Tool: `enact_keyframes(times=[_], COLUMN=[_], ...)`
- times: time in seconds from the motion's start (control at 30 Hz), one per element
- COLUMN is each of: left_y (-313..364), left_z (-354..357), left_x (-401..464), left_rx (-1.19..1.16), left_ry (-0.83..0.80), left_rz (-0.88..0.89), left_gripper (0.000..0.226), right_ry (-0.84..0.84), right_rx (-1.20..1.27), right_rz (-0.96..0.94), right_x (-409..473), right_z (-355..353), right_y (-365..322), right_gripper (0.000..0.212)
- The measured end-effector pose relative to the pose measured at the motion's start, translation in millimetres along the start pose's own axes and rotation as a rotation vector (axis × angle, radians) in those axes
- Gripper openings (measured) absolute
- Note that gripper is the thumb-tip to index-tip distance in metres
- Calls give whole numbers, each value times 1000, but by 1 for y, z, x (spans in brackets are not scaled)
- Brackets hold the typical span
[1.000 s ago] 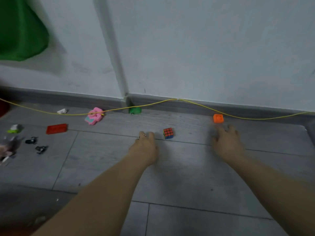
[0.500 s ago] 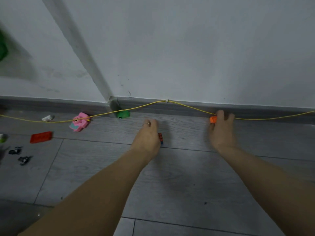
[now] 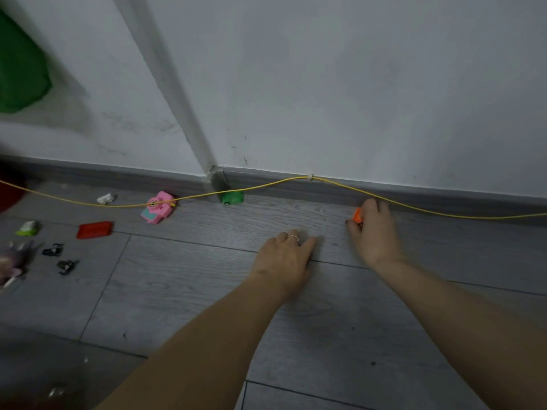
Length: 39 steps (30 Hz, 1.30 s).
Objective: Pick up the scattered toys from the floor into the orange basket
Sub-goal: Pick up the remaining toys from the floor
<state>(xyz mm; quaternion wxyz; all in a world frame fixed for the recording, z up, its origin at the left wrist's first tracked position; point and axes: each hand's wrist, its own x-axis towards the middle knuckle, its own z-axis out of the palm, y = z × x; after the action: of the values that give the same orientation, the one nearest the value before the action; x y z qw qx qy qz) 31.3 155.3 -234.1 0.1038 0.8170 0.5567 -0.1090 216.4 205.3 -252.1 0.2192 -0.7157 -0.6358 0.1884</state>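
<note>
Fingers [image 3: 373, 206] of the right hand [image 3: 374, 236] curled over a small orange plastic block [image 3: 358, 215], thumb at its near side, pinching it low at the grey skirting board [image 3: 444, 196]. Fingers of the left hand [image 3: 285, 255] bent downward against the grey wood-look floor [image 3: 207, 291], a thin ring [image 3: 294, 237] on one of them; whatever lies beneath is hidden, so cannot tell whether grasping anything or clenched on nothing.

Head view only, looking down and forward at a white wall [image 3: 355, 84]. Thin yellow cord [image 3: 266, 184] strung along the skirting board, clipped at one point and sagging to either side, passing just behind the right hand. Small green plastic toy [image 3: 231, 197] tucked at the base of the wall corner, touching the skirting. Pink and teal plastic toy camera [image 3: 157, 206] left of it, under the cord. Small white toy [image 3: 105, 198] farther left. Flat red plastic brick [image 3: 94, 229] nearer, well apart from the hands. Green and white toy [image 3: 27, 228] at far left. Two small black toys [image 3: 60, 257] just below that. Blurred pinkish toy [image 3: 11, 261] at the left edge. Green fabric [image 3: 20, 69] hanging at upper left. Orange basket out of view.
</note>
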Motion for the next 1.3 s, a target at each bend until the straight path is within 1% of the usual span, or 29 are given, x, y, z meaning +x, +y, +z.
enact_keyframes(times=[0.07,0.13,0.2,0.27,0.33,0.4,0.43,0.47,0.53,0.6,0.63,0.67,0.7,0.73,0.83,0.9,1.0,1.07,1.17,1.23,1.3], left_y=[-8,-28,-61,-97,-128,-154,-166,-176,-195,-211,-214,-215,-217,-221,-230,-239,-254,-260,-264,-264,-259], left_z=[2,1,-1,-4,-7,-5,-3,0,11,15,8,2,-1,-1,1,2,3,-1,-9,-10,-8], left_x=[-1,-5,-11,-19,-26,-33,-36,-36,-33,-34,-38,-41,-42,-43,-46,-48,-46,-46,-46,-48,-56], left_rx=[-72,-283,-532,-866,-1156,-1334,-1371,-1367,-1257,-1082,-1016,-969,-914,-844,-658,-625,-622,-590,-495,-429,-364], left_ry=[61,119,142,184,240,254,267,287,301,306,316,334,341,329,244,235,219,161,146,132,91], left_rz=[-61,-237,-483,-731,-890,-981,-1006,-1031,-1052,-1032,-1009,-977,-952,-942,-926,-881,-864,-829,-720,-626,-526], left_gripper=[40,32,27,37,36,26,22,20,29,44,48,47,48,53,70,77,84,80,61,56,52], right_ry=[12,-57,-203,-418,-574,-664,-671,-646,-506,-370,-348,-354,-353,-337,-317,-325,-368,-387,-447,-489,-538], right_rx=[177,519,929,1280,1445,1405,1312,1168,766,337,161,33,-54,-116,-190,-219,-242,-235,-216,-163,-34], right_rz=[97,282,474,637,743,738,704,639,379,49,-72,-155,-216,-273,-327,-317,-314,-328,-313,-245,-138], right_x=[1,2,3,4,4,5,6,8,13,20,22,23,23,24,22,21,19,14,-3,-17,-32], right_z=[10,19,26,30,32,44,53,62,81,98,103,106,108,111,118,121,119,118,115,112,108], right_y=[-16,-41,-70,-100,-124,-145,-154,-161,-170,-174,-177,-178,-179,-181,-186,-189,-192,-192,-192,-191,-194], right_gripper=[19,20,17,15,13,12,13,17,19,5,16,28,35,38,35,33,34,29,32,34,37])
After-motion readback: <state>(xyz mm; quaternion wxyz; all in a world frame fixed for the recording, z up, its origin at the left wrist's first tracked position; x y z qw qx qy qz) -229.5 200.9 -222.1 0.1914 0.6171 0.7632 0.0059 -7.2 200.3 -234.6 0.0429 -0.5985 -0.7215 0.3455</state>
